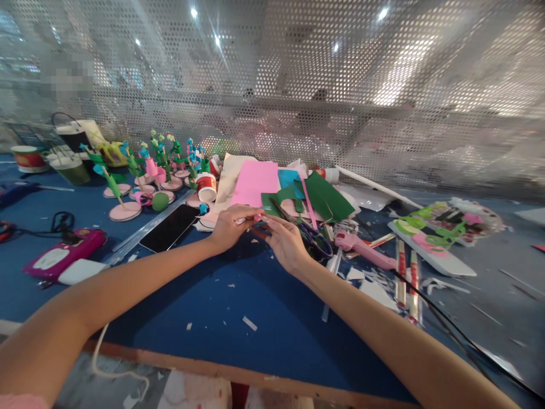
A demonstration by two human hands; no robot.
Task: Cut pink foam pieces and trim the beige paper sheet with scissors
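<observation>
The phone (170, 227) is glossy black glass. Behind it, a pink sheet (255, 179) and a green sheet (330, 200) look like matt paper. The table (255, 301) under the phone is matt blue, edged in wood. The pink strip (258, 217) pinched between left hand (230, 227) and right hand (286, 241) looks matt.

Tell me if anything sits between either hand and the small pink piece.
Nothing visible does. The left hand and the right hand both pinch the small pink piece above the blue table; the scissors lie beside them, not between.
</observation>
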